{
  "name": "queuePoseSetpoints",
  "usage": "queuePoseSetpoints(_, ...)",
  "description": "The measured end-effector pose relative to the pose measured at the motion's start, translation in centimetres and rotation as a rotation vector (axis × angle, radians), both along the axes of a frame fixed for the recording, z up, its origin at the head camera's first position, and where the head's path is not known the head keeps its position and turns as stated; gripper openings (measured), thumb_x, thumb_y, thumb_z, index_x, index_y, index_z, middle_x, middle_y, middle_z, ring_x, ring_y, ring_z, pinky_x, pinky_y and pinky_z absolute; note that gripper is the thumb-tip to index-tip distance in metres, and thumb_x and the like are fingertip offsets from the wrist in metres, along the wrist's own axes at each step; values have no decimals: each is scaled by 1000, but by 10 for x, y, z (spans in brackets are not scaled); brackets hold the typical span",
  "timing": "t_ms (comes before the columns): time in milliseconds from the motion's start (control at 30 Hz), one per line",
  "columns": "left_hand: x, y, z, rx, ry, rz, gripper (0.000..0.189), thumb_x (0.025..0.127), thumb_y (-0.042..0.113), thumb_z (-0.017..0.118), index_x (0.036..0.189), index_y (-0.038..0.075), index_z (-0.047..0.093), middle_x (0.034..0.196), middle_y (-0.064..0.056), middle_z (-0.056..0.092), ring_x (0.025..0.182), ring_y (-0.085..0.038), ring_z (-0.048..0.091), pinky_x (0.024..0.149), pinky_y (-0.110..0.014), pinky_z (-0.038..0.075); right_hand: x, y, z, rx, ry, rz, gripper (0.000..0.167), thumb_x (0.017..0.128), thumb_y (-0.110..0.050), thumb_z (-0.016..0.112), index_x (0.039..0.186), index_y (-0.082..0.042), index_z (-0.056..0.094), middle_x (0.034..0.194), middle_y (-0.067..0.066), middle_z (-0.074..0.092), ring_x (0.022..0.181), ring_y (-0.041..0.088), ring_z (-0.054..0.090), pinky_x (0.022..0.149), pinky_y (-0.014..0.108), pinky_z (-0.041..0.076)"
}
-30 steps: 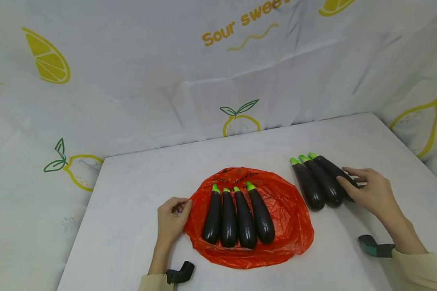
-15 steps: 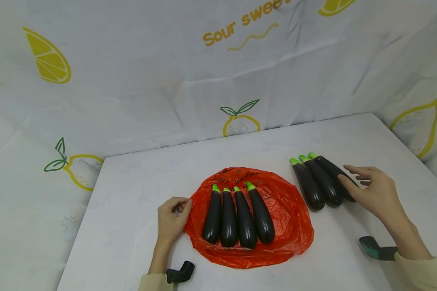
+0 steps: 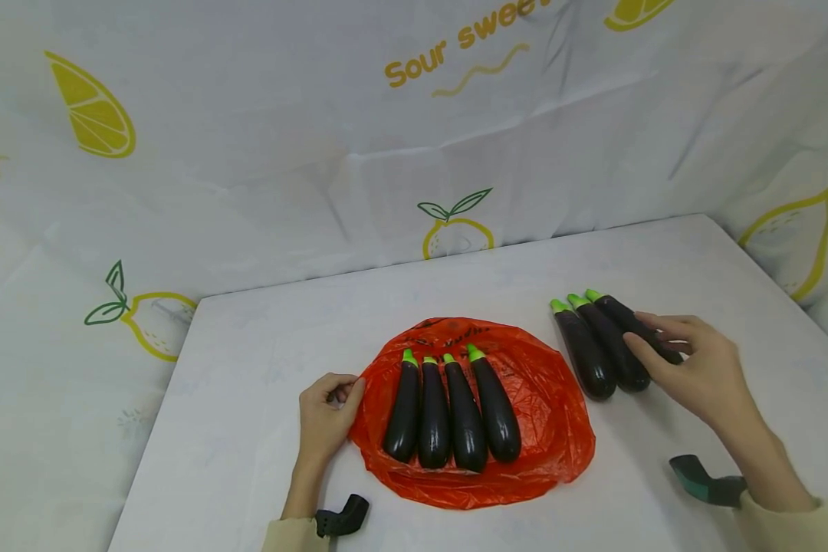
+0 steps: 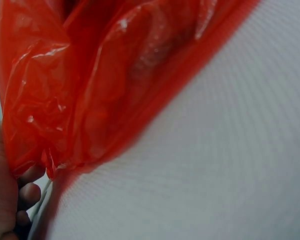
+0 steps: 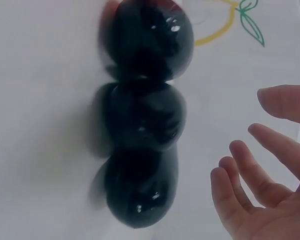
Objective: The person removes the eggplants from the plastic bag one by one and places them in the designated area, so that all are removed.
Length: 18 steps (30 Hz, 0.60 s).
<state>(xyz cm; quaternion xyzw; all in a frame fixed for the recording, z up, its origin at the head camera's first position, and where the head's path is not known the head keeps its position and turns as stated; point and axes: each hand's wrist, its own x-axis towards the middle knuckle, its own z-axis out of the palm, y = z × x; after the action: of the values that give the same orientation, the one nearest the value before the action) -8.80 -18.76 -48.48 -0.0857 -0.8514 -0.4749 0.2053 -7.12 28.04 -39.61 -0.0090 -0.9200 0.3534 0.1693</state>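
In the head view, a red plastic bag (image 3: 548, 399) lies spread on the table, with several dark eggplants (image 3: 497, 410) side by side on it, green stem ends pointing away. My left hand (image 3: 327, 414) pinches the bag's left edge; in the left wrist view, fingers (image 4: 29, 195) show at the crumpled bag (image 4: 97, 100). To the right of the bag lie three more eggplants (image 3: 583, 353) in a slanting row. My right hand (image 3: 707, 368) is over the rightmost eggplant (image 3: 617, 313), thumb and fingers spread on either side. The right wrist view shows those fingers (image 5: 260, 180) loosely bent, beside the eggplants' rounded ends (image 5: 142, 187).
The white table (image 3: 262, 345) has its back edge along a white cloth (image 3: 262, 192) printed with lemons. More of this cloth hangs at the left and right sides. Dark devices are strapped at both wrists, including one (image 3: 707, 483) under the right.
My right hand drew back slightly to the right, then moved left and further over the rightmost eggplant. The left hand, the bag and the eggplants on it stay in place.
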Motion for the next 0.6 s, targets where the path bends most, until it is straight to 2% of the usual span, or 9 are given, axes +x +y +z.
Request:
queuePoseSetpoints(33,0,0,0,0,0,-1,9,90,15,75,87,7,78,68,0,62,66,-5,50,59,-17,43,1,-3,1,-7,10,9,39,86,-13,80,121,3,72,110,30,67,83,-24,46,73,-6,34)
queuePoseSetpoints(67,0,0,0,0,1,-2,10,90,15,75,87,6,78,68,0,62,65,-5,50,59,-17,43,2,-5,1,-13,20,18,39,86,-12,80,121,3,72,111,30,67,84,-28,40,74,-7,34)
queuePoseSetpoints(367,0,0,0,1,3,-1,9,89,14,75,86,6,77,68,1,62,65,-5,50,59,-17,43,7,-29,3,-73,80,154,43,80,0,82,120,6,71,113,29,69,93,-25,46,81,-7,38)
queuePoseSetpoints(600,0,0,0,-2,10,-1,3,88,10,75,86,10,77,68,-1,62,65,-4,50,59,-18,43,10,-51,2,-64,108,203,45,74,3,86,117,4,73,113,26,71,94,-21,48,80,-6,40)
